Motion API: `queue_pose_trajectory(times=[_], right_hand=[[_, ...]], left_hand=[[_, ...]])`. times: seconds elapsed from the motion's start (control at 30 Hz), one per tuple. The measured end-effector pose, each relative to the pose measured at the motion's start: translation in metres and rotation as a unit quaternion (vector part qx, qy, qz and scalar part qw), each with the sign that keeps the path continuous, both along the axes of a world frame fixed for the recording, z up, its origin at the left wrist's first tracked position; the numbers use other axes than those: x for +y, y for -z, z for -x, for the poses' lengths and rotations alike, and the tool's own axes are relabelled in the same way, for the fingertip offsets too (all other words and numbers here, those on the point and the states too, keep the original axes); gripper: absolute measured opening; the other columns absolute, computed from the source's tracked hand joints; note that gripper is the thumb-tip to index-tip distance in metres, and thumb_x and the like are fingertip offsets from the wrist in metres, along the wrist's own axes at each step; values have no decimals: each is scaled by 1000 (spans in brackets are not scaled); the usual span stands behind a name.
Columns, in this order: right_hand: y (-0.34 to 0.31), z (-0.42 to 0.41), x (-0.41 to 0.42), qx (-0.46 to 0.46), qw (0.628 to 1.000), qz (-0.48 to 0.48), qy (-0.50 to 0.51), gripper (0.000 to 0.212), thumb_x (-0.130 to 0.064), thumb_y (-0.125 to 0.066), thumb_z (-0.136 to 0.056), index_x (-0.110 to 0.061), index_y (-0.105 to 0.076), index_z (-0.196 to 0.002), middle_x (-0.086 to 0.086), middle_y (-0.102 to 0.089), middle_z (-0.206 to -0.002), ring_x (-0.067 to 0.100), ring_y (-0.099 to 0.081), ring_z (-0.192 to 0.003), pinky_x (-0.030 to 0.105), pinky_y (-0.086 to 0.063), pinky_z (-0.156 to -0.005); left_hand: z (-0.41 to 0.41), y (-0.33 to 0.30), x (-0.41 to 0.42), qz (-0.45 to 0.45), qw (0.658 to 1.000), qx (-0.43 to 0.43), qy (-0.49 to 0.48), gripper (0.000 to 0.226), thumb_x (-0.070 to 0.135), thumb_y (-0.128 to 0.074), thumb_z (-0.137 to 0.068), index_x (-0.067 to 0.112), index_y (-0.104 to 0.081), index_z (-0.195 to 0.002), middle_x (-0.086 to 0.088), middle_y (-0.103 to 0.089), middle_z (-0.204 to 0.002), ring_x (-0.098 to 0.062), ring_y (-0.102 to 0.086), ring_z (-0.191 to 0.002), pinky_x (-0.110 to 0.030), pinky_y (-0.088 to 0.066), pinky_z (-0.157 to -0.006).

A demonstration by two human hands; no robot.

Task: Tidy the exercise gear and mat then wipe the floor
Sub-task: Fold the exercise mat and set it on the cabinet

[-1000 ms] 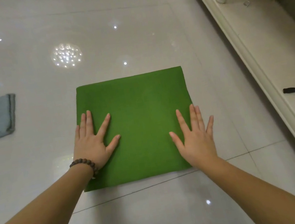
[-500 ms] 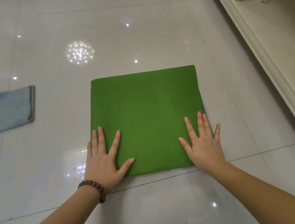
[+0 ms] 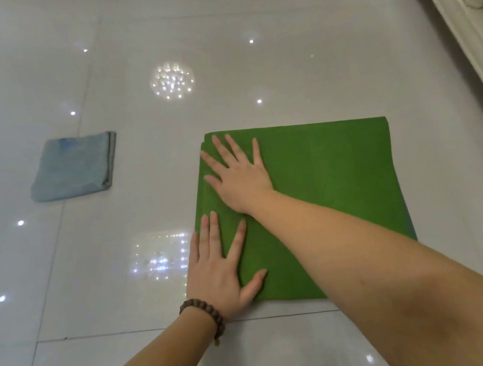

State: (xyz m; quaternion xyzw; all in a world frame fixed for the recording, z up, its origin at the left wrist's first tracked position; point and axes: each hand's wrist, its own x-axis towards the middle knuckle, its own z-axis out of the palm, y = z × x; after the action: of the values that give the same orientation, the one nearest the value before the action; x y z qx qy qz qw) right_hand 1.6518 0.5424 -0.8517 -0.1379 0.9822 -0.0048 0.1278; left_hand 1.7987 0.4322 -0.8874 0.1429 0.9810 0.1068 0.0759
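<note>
Head view looks down at a shiny tiled floor (image 3: 245, 42). On it lies a green mat (image 3: 329, 195), folded into a flat square. Both hands rest flat on its left side. The left hand (image 3: 218, 273) is spread wide, palm down, over the near left corner, with part of it on the floor. It has a bead bracelet (image 3: 204, 310) on the wrist. The right hand (image 3: 241, 176) reaches across, fingers spread, and presses near the far left corner. Neither hand is gripping anything.

It looks like the person is pressing the fold flat. To do this well, push down with flat palms and slide along the edge, so the layers stay lined up and no bump is left. At the far left corner a lower layer peeks out a little, so that corner may need a nudge.

A folded blue cloth (image 3: 73, 167) lies well apart to the left, likely for wiping later.

No box, bag or basket can be seen, so nothing is inside anything. A white ledge (image 3: 460, 28) runs along the right side.
</note>
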Motion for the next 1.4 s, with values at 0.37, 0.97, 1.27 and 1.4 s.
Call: queue_pose_trajectory(times=[0.37,0.97,1.27,1.4], right_hand=[[12,-18,168,-17,963,-61,261,67,-76,1,-84,-48,15,-145,14,21,-156,29,21,-144,63,10,-111],[-2,-118,222,-49,880,261,394,74,-64,-51,-83,-64,-1,-139,16,-45,-123,31,-52,-107,34,-39,-91],[-16,-132,225,-86,865,336,363,78,-51,-58,-87,-57,-4,-142,-1,-45,-144,23,-51,-123,29,-41,-98],[-33,-169,216,-76,865,317,382,77,-59,-59,-81,-66,-6,-137,11,-55,-126,28,-59,-102,28,-44,-82]], left_hand=[[0,5,-2,-22,1000,12,2,83,76,-19,-84,30,-17,-153,-23,-5,-158,-36,-2,-147,-54,-27,-113],[78,-23,11,-175,952,-129,-215,81,65,-61,-78,59,-12,-143,-13,-18,-150,-39,-34,-131,-46,-36,-107],[86,-34,-9,-184,944,-193,-193,94,89,-53,-57,74,5,-131,-11,-53,-105,-29,-60,-87,-40,-52,-88],[47,-71,-11,-164,945,-179,-218,92,73,-59,-70,62,-3,-142,-8,-44,-97,-23,-53,-76,-29,-46,-76]])
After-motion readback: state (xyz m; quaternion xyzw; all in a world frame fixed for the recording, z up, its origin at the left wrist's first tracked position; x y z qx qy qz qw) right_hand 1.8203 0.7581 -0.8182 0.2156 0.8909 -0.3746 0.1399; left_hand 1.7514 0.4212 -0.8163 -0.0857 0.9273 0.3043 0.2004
